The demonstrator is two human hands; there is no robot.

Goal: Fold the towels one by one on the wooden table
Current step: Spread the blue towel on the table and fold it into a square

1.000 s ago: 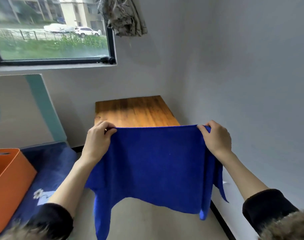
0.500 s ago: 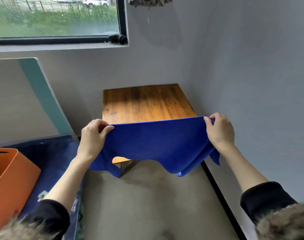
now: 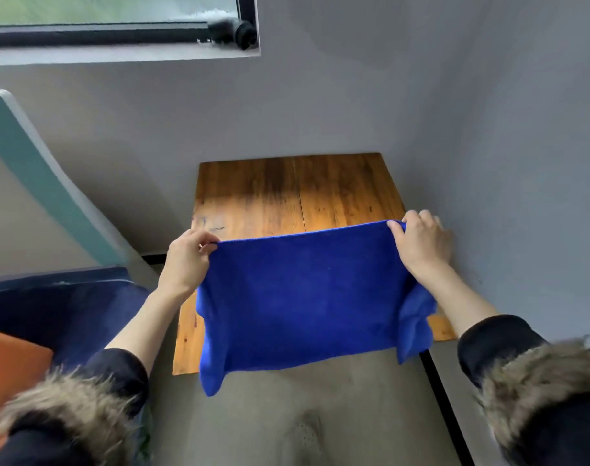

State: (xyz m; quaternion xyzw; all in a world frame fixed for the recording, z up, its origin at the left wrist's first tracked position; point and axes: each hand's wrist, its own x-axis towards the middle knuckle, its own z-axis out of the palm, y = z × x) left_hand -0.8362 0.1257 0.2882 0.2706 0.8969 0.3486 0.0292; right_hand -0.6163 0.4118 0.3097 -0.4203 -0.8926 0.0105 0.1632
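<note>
Blue towel [image 3: 303,297] held spread over the wooden bench [image 3: 297,193] by both hands.

The left hand [image 3: 186,260] pinches the towel's far left corner with curled fingers, and the right hand [image 3: 421,245] grips the far right corner the same way — the top edge runs nearly straight between them. The cloth covers the near half of the bench top, and its near edge hangs past the bench's front edge over the grey floor [image 3: 303,415]; whether it lies flat on the wood, I cannot tell. The bench stands in a corner of grey walls. At the left sit a dark blue cushion [image 3: 68,307] and an orange box [image 3: 7,364] — a window [image 3: 118,28] is above.
</note>
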